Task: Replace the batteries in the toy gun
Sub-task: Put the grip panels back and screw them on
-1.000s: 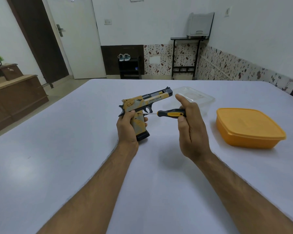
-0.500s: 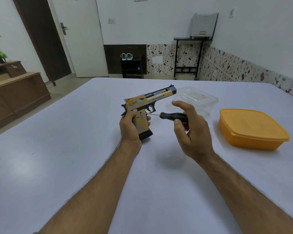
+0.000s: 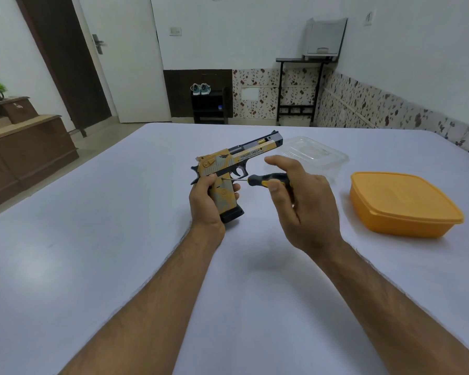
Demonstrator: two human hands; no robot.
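A gold and black toy gun (image 3: 236, 161) is held upright above the white table (image 3: 92, 239), its barrel pointing right and away. My left hand (image 3: 205, 204) is wrapped around its grip. My right hand (image 3: 301, 201) holds a small screwdriver (image 3: 266, 180) with a black and yellow handle between thumb and fingers, the index finger stretched out. The thin metal shaft points left and its tip touches the upper part of the gun's grip, just above my left fingers. No batteries are visible.
An orange lidded plastic box (image 3: 401, 204) sits on the table to the right of my right hand. A clear plastic container (image 3: 312, 152) lies behind the gun. A wooden cabinet (image 3: 25, 147) stands left of the table.
My right hand has rolled the screwdriver handle between its fingers, and the index finger has lifted and stretched out. The gun stays in my left hand, with the tip still at the grip.
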